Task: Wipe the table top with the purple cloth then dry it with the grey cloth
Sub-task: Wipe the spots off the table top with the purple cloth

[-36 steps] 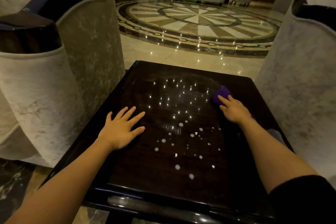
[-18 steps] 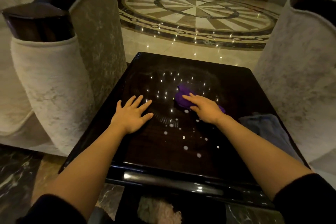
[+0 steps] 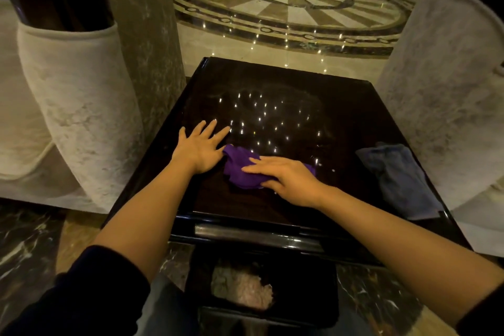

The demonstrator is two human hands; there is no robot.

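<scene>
A dark glossy square table top [image 3: 272, 84] fills the middle of the head view. My right hand [image 3: 286, 179] lies flat on the crumpled purple cloth [image 3: 240, 169] and presses it onto the front middle of the table. Beside the cloth's left edge, my left hand [image 3: 200, 148] rests flat on the table with its fingers spread and holds nothing. The grey cloth [image 3: 395, 174] lies loose along the table's right edge, apart from both hands.
Pale upholstered armchairs [image 3: 79, 106] [image 3: 447, 90] flank the table closely on both sides. A dark bin [image 3: 261, 289] with crumpled waste stands on the floor under the table's front edge. Beyond the table is polished marble floor [image 3: 289, 0].
My right hand has swept the purple cloth from the right of the table leftward and toward me, next to my left hand. The white droplets near the front are gone.
</scene>
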